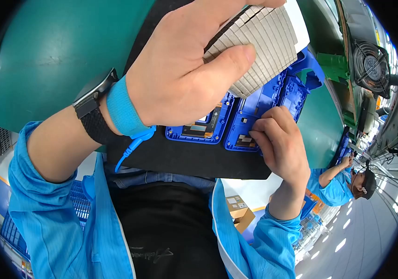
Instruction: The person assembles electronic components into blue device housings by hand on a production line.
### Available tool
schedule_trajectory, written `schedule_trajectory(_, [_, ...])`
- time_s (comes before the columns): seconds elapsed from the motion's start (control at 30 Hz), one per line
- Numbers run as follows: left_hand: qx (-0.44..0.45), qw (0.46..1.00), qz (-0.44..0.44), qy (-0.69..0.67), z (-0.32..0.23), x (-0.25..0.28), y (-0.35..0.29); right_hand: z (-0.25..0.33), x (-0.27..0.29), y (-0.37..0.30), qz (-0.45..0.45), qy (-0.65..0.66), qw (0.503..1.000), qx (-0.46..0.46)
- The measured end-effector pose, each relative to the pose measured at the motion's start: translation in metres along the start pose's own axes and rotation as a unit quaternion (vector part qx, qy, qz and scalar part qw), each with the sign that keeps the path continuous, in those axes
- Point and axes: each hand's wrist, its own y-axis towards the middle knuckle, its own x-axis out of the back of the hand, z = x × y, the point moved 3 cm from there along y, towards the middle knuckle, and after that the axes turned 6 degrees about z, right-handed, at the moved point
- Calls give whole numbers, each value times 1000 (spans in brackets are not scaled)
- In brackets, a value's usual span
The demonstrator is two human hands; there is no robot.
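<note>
My left hand [185,69] grips a sheet of narrow grey strips [264,46], its thumb pressed on the face; the fingers behind it are mostly hidden. White backing [302,25] shows along the sheet's far right side. Below, blue plastic housings with electronic parts inside lie on a black mat. My right hand [282,144] is closed in a pinch over the lower right part of the middle housing [236,132]; whatever its fingertips hold is hidden. Another housing [173,135] sits partly under my left hand.
The black mat [185,160] lies on a green table [69,42]. Another blue housing part [294,95] and a curved blue piece [315,69] are at the right. A fan [371,67] stands beyond. A blue cord [129,151] hangs from my left wrist strap. Another person [338,183] works at far right.
</note>
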Motion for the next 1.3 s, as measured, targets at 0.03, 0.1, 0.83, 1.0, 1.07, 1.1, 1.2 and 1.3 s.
schedule_trajectory(0.03, [2, 1000, 3, 3, 0, 0, -1, -1, 0, -1, -9, 29, 1000, -1])
schedule_trajectory(0.1, [3, 1000, 6, 7, 3, 0, -2, -1, 1, -1, -17, 57, 998, -1])
schedule_trajectory(0.83, [27, 984, 98, 143, 13, -11, -35, 3, -1, 10, -337, 214, 916, -48])
schedule_trajectory(1.0, [19, 984, 111, 136, 13, -12, -36, 2, -1, 10, -283, 189, 939, -53])
schedule_trajectory(1.07, [18, 983, 117, 138, 13, -13, -37, 3, 1, 12, -259, 175, 948, -63])
schedule_trajectory(1.1, [17, 982, 117, 144, 14, -13, -37, 6, 2, 14, -259, 126, 957, -46])
schedule_trajectory(1.2, [47, 988, 106, 106, 15, -15, -36, 6, 2, 16, -261, 55, 964, -18])
schedule_trajectory(1.3, [75, 994, 56, 55, 19, -15, -30, 2, 6, 7, -261, 76, 962, 9])
